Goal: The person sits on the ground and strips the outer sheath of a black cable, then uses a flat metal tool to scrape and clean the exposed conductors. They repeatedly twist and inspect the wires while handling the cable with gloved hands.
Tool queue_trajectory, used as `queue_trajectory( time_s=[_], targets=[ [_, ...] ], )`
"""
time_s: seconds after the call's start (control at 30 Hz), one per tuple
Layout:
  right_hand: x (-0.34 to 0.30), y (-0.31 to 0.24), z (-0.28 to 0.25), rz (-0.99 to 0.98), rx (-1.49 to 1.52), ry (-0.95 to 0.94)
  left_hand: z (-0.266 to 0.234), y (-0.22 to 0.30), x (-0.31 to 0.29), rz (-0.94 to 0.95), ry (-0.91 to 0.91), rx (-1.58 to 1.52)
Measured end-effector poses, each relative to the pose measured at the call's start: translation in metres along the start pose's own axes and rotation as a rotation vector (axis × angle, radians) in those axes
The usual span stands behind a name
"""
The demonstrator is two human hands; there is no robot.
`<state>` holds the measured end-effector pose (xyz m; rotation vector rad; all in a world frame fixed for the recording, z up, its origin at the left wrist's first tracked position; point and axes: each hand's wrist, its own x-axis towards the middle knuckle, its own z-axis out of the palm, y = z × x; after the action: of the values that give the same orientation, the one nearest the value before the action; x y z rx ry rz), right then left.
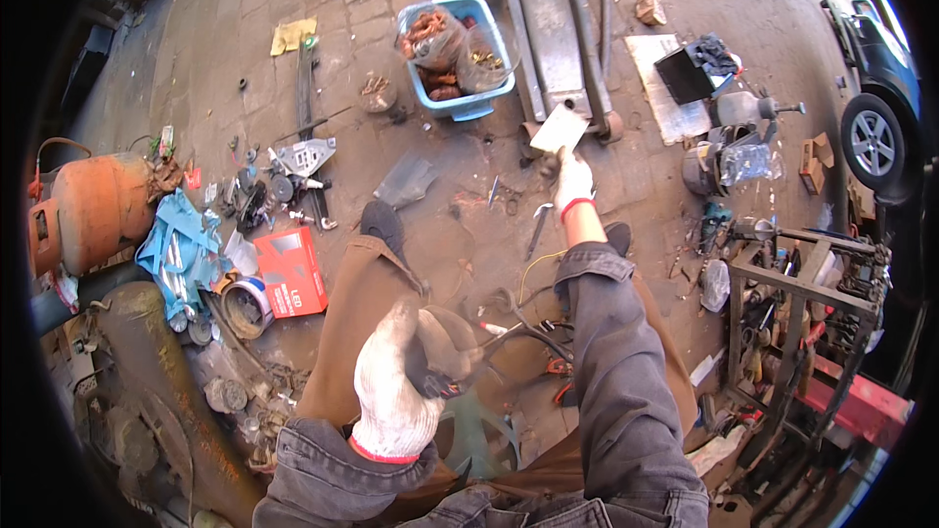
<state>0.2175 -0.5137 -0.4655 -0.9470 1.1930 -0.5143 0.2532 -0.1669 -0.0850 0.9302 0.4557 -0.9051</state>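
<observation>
My right hand (573, 183), in a white glove with a red cuff, reaches forward and grips a small flat whitish piece (560, 128), like a card or plate. That piece overlaps the near end of a grey floor jack (544, 34). Close to my left knee, my gloved left hand (396, 386) is closed around a dark object (430, 379), whose kind is mostly hidden by the fingers. Dark cables (528, 323) run beside it between my legs. Orange-and-black handles (561, 379) lie on the ground near my right forearm.
A blue basket (456, 110) holds bags of metal bits. At left are an orange gas cylinder (103, 207), a red box (290, 272) and loose parts. A metal frame (807, 279) stands at right, with a car wheel (872, 135) beyond. A hammer-like tool (538, 227) lies ahead.
</observation>
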Motion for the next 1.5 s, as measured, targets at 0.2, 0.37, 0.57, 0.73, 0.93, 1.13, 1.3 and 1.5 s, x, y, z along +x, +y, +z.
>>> queue_trajectory(
  time_s=[0.2,0.37,0.57,0.73,0.93,1.13,1.3,1.5],
  targets=[
    [-0.053,-0.001,-0.005,0.128,-0.411,-0.092,0.006,-0.002,0.001,-0.063,0.097,-0.021],
    [-0.237,-0.009,-0.025,0.089,-0.204,-0.586,0.006,-0.001,-0.002,-0.040,-0.035,-0.134],
    [-0.456,-0.076,-0.057,-0.164,-0.542,-0.857,-0.011,0.010,0.005,0.027,-0.179,-0.225],
    [-0.542,-0.112,-0.109,-0.099,-0.408,-0.862,-0.034,-0.021,-0.026,-0.183,-0.191,-0.450],
    [-0.572,-0.123,-0.139,0.253,0.504,-0.724,-0.061,-0.097,-0.127,-0.225,-0.512,-0.300],
    [-0.590,-0.133,-0.145,0.231,1.013,-0.725,-0.075,-0.154,-0.215,0.117,-0.682,0.714],
    [-0.607,-0.139,-0.151,0.228,0.942,-0.669,-0.084,-0.156,-0.229,0.386,-0.507,1.354],
    [-0.628,-0.150,-0.156,-0.115,0.238,-0.642,-0.087,-0.139,-0.245,0.839,-0.565,1.472]
  ],
)
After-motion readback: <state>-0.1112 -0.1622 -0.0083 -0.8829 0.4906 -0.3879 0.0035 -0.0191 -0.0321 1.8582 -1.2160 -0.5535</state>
